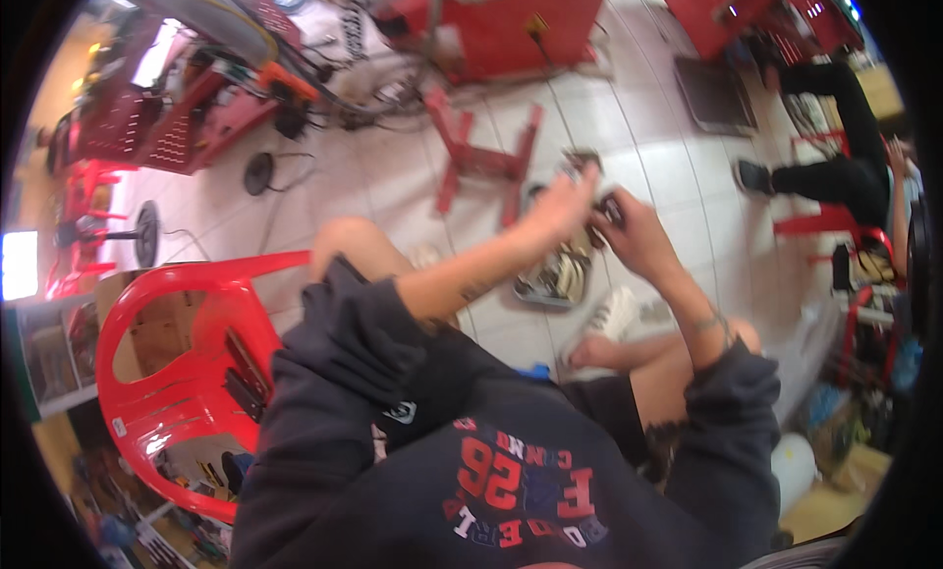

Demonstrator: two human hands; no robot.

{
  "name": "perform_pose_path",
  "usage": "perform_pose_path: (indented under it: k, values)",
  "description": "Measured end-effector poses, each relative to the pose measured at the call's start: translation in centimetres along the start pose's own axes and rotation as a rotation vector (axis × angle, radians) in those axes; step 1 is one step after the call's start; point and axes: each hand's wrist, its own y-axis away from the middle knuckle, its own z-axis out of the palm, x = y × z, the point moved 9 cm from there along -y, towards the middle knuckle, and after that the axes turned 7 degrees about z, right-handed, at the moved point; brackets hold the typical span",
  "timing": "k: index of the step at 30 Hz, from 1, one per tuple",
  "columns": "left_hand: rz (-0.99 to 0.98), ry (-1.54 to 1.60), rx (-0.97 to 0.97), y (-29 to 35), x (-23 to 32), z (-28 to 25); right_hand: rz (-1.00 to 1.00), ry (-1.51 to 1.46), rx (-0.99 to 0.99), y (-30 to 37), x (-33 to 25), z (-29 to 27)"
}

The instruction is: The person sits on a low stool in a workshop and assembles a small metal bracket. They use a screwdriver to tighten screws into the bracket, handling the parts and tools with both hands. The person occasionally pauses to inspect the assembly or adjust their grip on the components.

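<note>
My left hand [564,208] reaches out over the floor in front of my knees, its fingers closed on a small brownish metal part [582,159]. Beside it, slightly nearer and to the right, my right hand [637,237] is closed around a small dark part [611,210]. Blur hides the exact kind of both parts. Below the hands, a grey tray [538,299] stands on the floor between my feet, with several curved, shiny metal pieces [565,274] in it. My left forearm covers part of the tray.
A red metal stand [483,161] is on the tiled floor ahead, before a red machine [521,29]. A black round pedal [258,173] with a cable lies left. A red plastic chair [147,274] is beside me. At right, another person [835,166] sits near a dark flat panel [715,96].
</note>
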Motion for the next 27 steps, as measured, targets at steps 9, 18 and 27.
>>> perform_pose_path:
  k: [9,18,27]
  values:
    - [-0.168,0.090,-0.008,1.7,1.5,1.2,0.132,-0.109,-0.010,0.4,1.7,-2.2]
    - [-0.174,-0.201,-0.023,1.4,0.1,0.9,0.181,0.199,-0.156,0.2,4.2,0.9]
    - [-0.218,-0.285,-0.027,1.9,-0.7,1.6,0.189,0.000,-0.241,0.9,4.7,3.3]
